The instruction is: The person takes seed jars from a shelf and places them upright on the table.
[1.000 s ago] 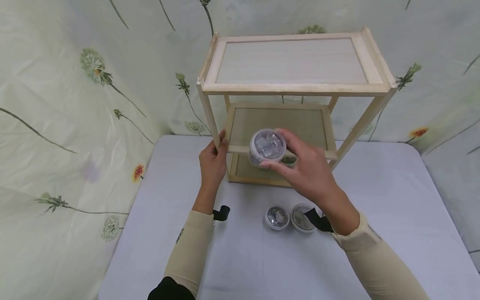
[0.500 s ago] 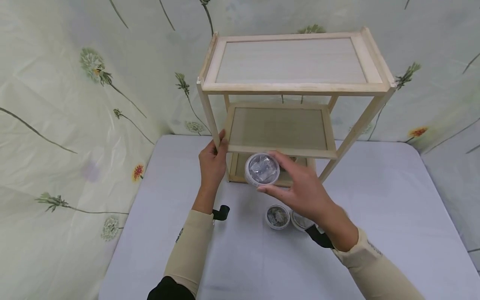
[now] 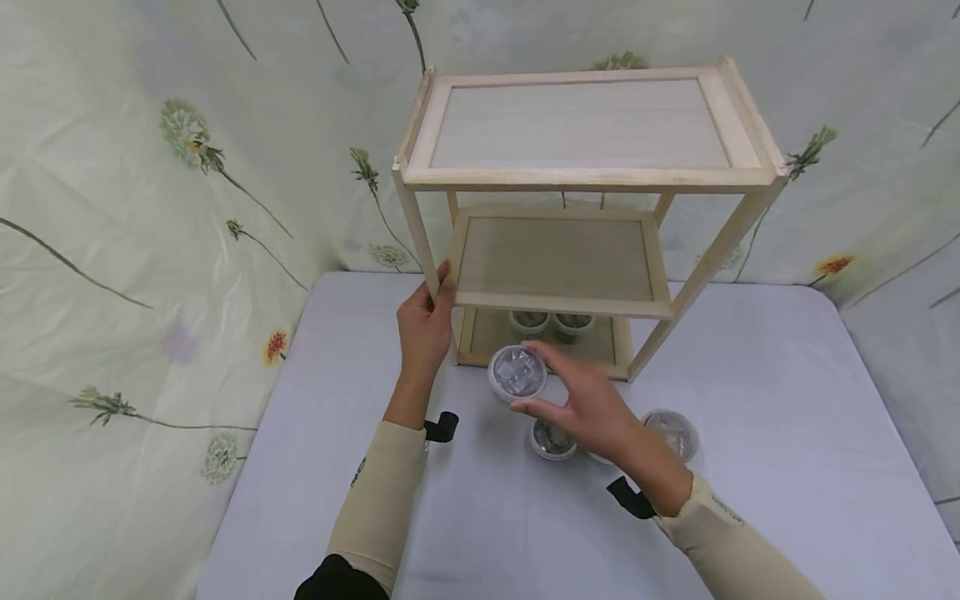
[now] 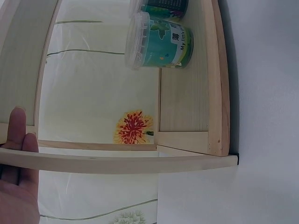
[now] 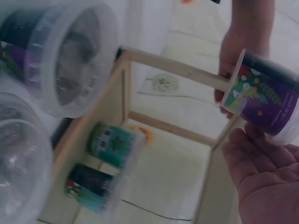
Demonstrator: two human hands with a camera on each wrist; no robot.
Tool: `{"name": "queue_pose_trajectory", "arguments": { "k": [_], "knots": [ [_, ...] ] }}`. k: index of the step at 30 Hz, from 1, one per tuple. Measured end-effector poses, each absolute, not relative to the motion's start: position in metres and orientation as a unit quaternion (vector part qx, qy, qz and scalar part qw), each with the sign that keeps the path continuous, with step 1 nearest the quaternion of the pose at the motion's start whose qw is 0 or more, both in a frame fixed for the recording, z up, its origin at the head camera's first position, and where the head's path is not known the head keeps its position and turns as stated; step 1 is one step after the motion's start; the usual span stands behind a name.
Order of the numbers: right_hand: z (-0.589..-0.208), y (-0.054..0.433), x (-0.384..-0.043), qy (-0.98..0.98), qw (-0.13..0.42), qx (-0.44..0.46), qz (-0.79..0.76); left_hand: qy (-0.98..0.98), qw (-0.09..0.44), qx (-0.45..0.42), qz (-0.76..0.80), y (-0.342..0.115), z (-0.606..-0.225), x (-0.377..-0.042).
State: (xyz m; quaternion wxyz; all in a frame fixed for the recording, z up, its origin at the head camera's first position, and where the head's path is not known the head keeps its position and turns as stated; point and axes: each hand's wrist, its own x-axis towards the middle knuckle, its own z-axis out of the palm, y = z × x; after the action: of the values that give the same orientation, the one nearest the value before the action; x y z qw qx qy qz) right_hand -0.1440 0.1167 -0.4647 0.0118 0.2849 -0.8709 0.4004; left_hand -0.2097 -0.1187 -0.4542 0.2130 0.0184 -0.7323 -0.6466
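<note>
My right hand (image 3: 592, 408) holds a clear plastic tub (image 3: 517, 372) between thumb and fingers, just in front of the bottom tier of a wooden shelf (image 3: 585, 179). In the right wrist view this tub (image 5: 268, 95) shows a purple and dark printed label. My left hand (image 3: 425, 333) grips the shelf's front left post; in the left wrist view its fingers (image 4: 17, 126) curl round the wood. Two tubs stand on the bottom tier, partly hidden by the middle tier; one teal-labelled tub (image 4: 163, 42) shows clearly in the left wrist view.
More lidded tubs stand on the white-covered table before the shelf: one (image 3: 553, 440) below my right hand, another (image 3: 671, 433) right of the wrist, and one mostly hidden by the hand. A flower-printed cloth (image 3: 225, 167) hangs behind and at the sides.
My right hand has lowered the tub toward me, from in front of the middle tier to near the bottom tier's front edge. My left hand stays on the post.
</note>
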Motion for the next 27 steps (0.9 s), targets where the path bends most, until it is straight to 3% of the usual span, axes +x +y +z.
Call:
{"name": "queue_pose_trajectory", "arguments": {
  "k": [13, 27],
  "knots": [
    [-0.513, 0.108, -0.135, -0.884, -0.055, 0.259, 0.386, -0.733, 0.217, 0.012, -0.644, -0.118, -0.455, -0.209],
    [-0.545, 0.101, -0.130, -0.907, -0.036, 0.289, 0.305, -0.730, 0.210, 0.015, -0.650, -0.118, -0.454, -0.210]
  ]
}}
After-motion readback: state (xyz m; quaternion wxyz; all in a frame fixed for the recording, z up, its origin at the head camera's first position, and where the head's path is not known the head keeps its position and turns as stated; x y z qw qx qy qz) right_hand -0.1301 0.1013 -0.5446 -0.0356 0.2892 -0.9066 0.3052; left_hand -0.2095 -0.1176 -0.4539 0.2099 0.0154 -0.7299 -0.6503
